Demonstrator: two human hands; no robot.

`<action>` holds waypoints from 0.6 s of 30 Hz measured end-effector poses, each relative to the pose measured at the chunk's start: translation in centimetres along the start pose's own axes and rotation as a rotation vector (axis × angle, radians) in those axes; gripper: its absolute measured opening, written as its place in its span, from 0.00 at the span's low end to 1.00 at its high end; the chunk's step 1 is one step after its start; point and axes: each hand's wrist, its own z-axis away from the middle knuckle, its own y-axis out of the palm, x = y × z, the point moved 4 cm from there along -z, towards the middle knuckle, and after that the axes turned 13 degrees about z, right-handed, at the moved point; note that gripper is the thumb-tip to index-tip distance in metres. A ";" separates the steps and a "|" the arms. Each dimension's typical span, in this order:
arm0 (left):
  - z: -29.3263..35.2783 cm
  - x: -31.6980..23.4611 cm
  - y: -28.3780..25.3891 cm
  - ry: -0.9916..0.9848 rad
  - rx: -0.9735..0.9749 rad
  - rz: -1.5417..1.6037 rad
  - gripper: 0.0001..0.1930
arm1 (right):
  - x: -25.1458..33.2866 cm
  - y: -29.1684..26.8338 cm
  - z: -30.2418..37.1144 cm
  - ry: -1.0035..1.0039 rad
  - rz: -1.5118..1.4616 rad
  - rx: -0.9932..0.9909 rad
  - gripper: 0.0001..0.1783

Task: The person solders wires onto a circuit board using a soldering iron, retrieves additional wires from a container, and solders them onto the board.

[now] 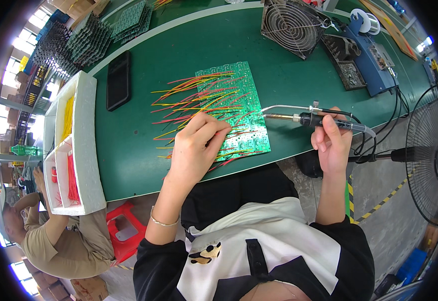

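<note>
A green circuit board panel lies on the table in front of me. Rows of red, yellow and black wires reach across it and stick out past its left side. My left hand is over the board, thumb and fingers pinched on a thin wire, whose held end is mostly hidden by the fingertips. In my right hand is a soldering iron with a thin metal feed tube above its shaft. Its tip points left and reaches the board's right edge; whether it touches there I cannot tell.
A white foam box of yellow and red wires stands left, near a black phone. Far right are a fan-fronted unit and a blue soldering station with a solder spool. A co-worker sits left.
</note>
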 end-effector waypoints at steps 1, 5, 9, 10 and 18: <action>0.0 0.0 0.0 0.000 -0.001 0.000 0.03 | 0.1 -0.1 -0.1 -0.019 -0.057 -0.007 0.06; 0.1 -0.1 -0.1 0.008 0.032 -0.036 0.05 | 0.2 -0.3 0.0 -0.022 -0.057 -0.051 0.06; 0.1 -0.5 -0.6 0.048 0.004 -0.044 0.05 | 0.2 -0.2 0.2 -0.023 -0.035 -0.070 0.08; 0.0 -0.6 -0.9 0.051 0.004 -0.041 0.05 | 0.2 -0.3 0.3 -0.017 -0.027 -0.092 0.08; 2.5 -3.9 -1.2 0.124 0.090 -0.432 0.06 | 0.4 -0.8 1.0 -0.075 0.057 -0.192 0.08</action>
